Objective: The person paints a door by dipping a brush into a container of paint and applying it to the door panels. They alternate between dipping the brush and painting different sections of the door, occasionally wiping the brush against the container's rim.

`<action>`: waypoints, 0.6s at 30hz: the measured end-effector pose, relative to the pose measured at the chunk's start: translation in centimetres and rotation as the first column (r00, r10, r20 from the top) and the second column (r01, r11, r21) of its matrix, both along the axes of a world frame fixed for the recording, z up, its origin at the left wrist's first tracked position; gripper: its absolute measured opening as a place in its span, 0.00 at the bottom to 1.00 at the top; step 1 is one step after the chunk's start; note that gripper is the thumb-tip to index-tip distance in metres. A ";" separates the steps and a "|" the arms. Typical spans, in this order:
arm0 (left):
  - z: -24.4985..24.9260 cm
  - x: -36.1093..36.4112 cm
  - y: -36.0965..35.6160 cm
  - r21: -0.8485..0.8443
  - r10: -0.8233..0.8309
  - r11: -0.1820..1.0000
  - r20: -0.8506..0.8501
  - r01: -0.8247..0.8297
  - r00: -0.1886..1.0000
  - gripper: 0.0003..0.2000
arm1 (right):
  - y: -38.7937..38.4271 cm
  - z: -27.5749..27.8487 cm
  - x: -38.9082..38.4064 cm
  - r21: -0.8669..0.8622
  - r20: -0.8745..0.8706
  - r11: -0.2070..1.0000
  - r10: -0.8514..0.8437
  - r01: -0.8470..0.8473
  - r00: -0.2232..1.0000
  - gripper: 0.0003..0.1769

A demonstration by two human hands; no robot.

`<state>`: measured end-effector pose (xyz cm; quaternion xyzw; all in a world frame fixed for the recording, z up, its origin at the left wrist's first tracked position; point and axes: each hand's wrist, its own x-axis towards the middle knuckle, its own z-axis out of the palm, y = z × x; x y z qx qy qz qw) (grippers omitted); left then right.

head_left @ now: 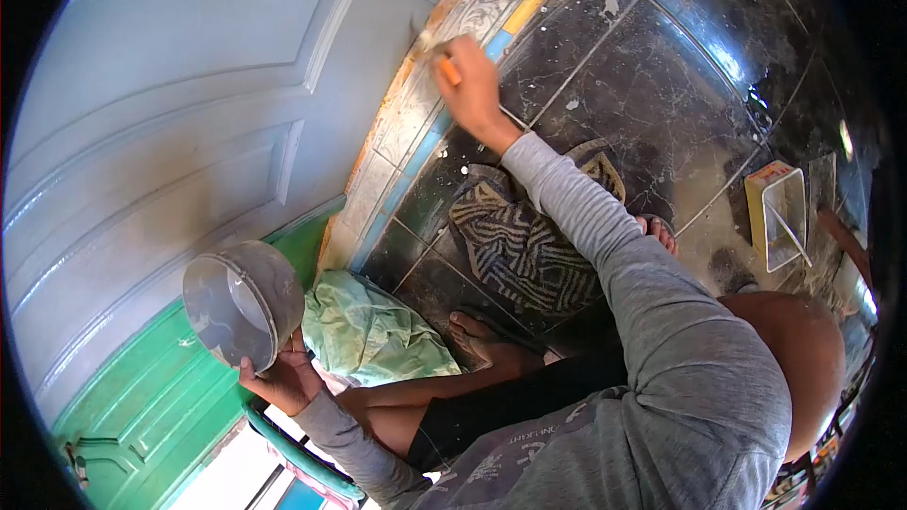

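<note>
A round grey tub (244,302) is in my left hand (283,377), whose fingers and thumb grip its lower rim. The tub is tilted, and grey material shows inside it. My right hand (468,80) is closed round an orange-handled tool (450,71) above the tiled sill. The tool's far end is blurred near the edge of the grey panelled door (227,85). Pale patterned tiles (406,118) with a blue and yellow border lie under that hand.
A patterned mat (529,246) lies crumpled on the dark tiled floor (624,85). Beside my leg is a pale green cloth (373,326). A yellow-sided container (779,217) with a stick in it sits at the right. The green door (156,387) is at the lower left.
</note>
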<state>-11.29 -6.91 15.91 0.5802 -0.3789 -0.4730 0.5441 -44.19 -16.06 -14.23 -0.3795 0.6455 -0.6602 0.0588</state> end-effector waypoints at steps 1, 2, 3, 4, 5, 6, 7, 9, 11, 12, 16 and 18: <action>0.0 -0.1 0.1 -0.002 0.006 1.000 -0.001 -0.006 1.000 0.38 | 0.1 -0.4 2.1 0.078 -0.016 0.993 0.096 -0.094 0.995 0.09; 0.0 -0.4 0.1 -0.003 0.008 1.000 -0.004 -0.008 1.000 0.38 | 0.6 -0.2 4.0 0.065 -0.004 0.984 0.168 -0.168 0.986 0.08; 0.0 -0.6 -0.1 -0.002 0.006 1.000 -0.005 -0.006 1.000 0.38 | 1.3 0.2 5.4 0.053 0.009 0.970 0.236 -0.236 0.972 0.07; 0.0 -0.8 -0.2 0.006 0.000 1.000 0.001 0.000 1.000 0.38 | 2.2 0.3 6.4 0.003 -0.022 0.946 0.324 -0.324 0.946 0.08; 0.0 -1.1 -0.2 0.004 -0.008 1.000 0.006 0.008 1.000 0.38 | 3.0 0.5 7.3 -0.043 -0.056 0.911 0.408 -0.411 0.911 0.09; 0.1 -1.4 -0.1 -0.001 -0.013 1.000 0.009 0.013 1.000 0.38 | 3.3 0.5 7.8 -0.088 -0.097 0.863 0.489 -0.497 0.867 0.09; 0.1 -1.7 0.0 -0.008 -0.015 1.000 0.008 0.015 1.000 0.38 | 3.2 0.6 7.6 -0.081 -0.025 0.913 0.398 -0.399 0.917 0.09; 0.4 -1.2 0.4 0.003 -0.008 1.000 0.015 0.008 1.000 0.38 | 2.6 0.6 7.0 -0.039 0.117 0.979 0.205 -0.202 0.972 0.08; 0.3 -0.5 0.4 0.005 0.000 1.000 0.023 -0.001 1.000 0.37 | 1.6 1.7 7.5 -0.054 0.114 0.983 0.179 -0.174 0.977 0.07; 0.2 -0.3 0.3 0.010 -0.012 1.000 0.003 0.012 1.000 0.37 | 1.6 2.1 8.5 -0.056 0.073 0.967 0.250 -0.247 0.965 0.07; -0.4 -0.5 0.8 0.014 0.002 1.000 0.017 -0.002 1.000 0.35 | 3.1 5.8 8.6 -0.124 0.210 0.878 0.478 -0.461 0.853 0.06; -1.1 0.2 1.2 0.029 0.066 0.997 0.049 -0.067 0.997 0.34 | 3.1 8.3 5.4 -0.205 0.327 0.854 0.520 -0.479 0.789 0.06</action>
